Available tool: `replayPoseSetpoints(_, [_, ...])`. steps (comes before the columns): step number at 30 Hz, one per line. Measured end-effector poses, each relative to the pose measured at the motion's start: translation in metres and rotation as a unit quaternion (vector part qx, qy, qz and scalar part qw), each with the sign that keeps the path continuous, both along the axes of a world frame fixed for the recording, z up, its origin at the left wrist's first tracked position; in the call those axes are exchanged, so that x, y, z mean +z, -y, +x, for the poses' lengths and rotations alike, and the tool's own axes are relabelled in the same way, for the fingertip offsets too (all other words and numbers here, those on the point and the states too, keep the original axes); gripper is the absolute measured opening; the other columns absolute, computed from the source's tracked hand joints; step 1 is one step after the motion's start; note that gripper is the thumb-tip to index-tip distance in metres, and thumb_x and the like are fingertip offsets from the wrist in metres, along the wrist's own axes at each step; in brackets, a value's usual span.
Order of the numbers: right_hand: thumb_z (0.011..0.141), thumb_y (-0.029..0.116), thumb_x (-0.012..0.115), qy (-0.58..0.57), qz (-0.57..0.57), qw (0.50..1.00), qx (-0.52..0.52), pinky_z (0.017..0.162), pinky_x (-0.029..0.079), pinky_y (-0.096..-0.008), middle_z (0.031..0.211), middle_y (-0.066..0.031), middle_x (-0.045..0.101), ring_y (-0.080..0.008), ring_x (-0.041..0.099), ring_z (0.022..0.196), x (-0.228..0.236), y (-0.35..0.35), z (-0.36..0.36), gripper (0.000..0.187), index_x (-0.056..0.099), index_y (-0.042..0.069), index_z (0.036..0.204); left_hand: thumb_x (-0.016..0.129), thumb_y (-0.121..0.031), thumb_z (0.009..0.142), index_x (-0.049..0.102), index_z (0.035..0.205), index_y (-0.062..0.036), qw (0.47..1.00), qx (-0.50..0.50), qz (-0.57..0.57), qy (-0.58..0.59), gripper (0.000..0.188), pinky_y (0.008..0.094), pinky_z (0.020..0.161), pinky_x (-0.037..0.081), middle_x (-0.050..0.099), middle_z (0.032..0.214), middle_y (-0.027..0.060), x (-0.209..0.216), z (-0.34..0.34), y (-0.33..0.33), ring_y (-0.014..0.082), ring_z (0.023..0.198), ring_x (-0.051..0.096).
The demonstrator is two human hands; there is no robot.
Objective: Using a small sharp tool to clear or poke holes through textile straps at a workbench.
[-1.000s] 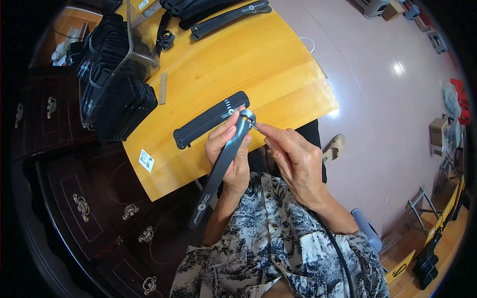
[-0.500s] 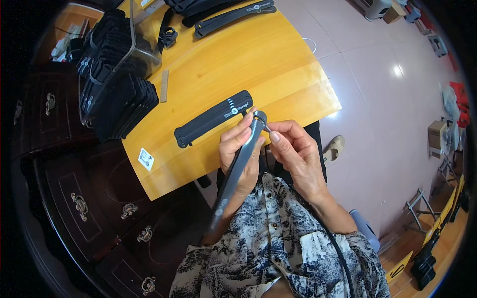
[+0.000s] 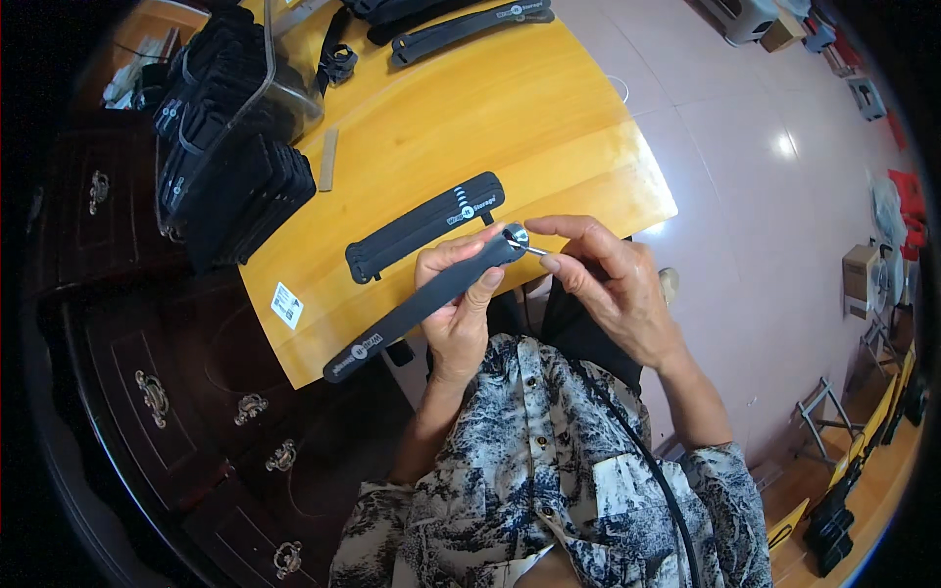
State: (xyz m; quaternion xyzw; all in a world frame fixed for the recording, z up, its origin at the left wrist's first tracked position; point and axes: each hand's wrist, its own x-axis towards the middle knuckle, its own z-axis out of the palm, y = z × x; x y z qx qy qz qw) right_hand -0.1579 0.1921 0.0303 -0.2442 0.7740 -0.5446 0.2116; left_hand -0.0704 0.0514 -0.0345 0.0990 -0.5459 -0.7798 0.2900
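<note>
My left hand (image 3: 457, 328) is closed round a long black strap (image 3: 407, 316), which slants down to the left with its pale print facing up. A shiny metal ring (image 3: 518, 235) sits at the strap's upper end. A thin metal rod (image 3: 534, 250) reaches from the ring to the thumb of my right hand (image 3: 627, 294). That hand pinches the rod, its index finger stretched out above; the fingers behind the thumb are partly hidden. Just beyond my left hand, a folded bundle of black straps (image 3: 421, 227) lies on the yellow wooden table (image 3: 412, 132).
A clear plastic bin (image 3: 267, 78) packed with black straps stands at the table's far left. Nearer lies a stack of black pieces (image 3: 257, 201). More straps (image 3: 470, 34) rest at the back. A tan strip (image 3: 328, 160) and white label (image 3: 287, 306) lie leftward. Dark drawers (image 3: 157, 392) flank the table.
The strap has swung from steep to flatter, its lower end moving left and up. My right hand has shifted slightly right, its index finger now stretched out. More of the rod shows.
</note>
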Motion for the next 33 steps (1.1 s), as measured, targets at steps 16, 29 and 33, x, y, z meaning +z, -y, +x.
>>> replayPoseSetpoints(16, [0.082, 0.009, 0.065, -0.145, 0.012, 0.964, 0.223, 0.061, 0.050, -0.0302, 0.079, -0.0079, 0.067, -0.0192, 0.064, 0.068, 0.028, -0.008, -0.034, 0.025, 0.067, 0.008, 0.106, 0.065, -0.003, 0.084, 0.052, 0.101, 0.0001, 0.949, -0.282, 0.136, 0.037, 0.022, 0.0306, 0.084, 0.052, 0.061, 0.104, 0.0156, 0.024, -0.012, 0.052, 0.0201, 0.096, 0.063])
replayPoseSetpoints(29, [0.091, 0.012, 0.058, 0.049, -0.046, 0.998, -0.010, 0.058, 0.041, -0.0226, 0.068, -0.0007, 0.058, -0.0075, 0.054, 0.063, 0.039, -0.032, -0.010, 0.027, 0.055, 0.001, 0.116, 0.060, -0.005, 0.088, 0.053, 0.107, 0.0000, 0.928, -0.312, 0.201, 0.040, 0.021, 0.0351, 0.094, 0.048, 0.062, 0.107, 0.0171, 0.049, -0.041, 0.032, 0.0240, 0.103, 0.061])
replayPoseSetpoints(33, [0.091, 0.012, 0.058, 0.062, -0.041, 0.997, 0.002, 0.061, 0.046, -0.0253, 0.074, -0.0055, 0.063, -0.0111, 0.060, 0.067, 0.040, -0.033, 0.002, 0.026, 0.056, 0.004, 0.115, 0.060, -0.005, 0.088, 0.052, 0.108, -0.0002, 0.942, -0.268, 0.196, 0.044, 0.022, 0.0361, 0.095, 0.048, 0.062, 0.105, 0.0172, 0.048, -0.040, 0.030, 0.0251, 0.104, 0.061])
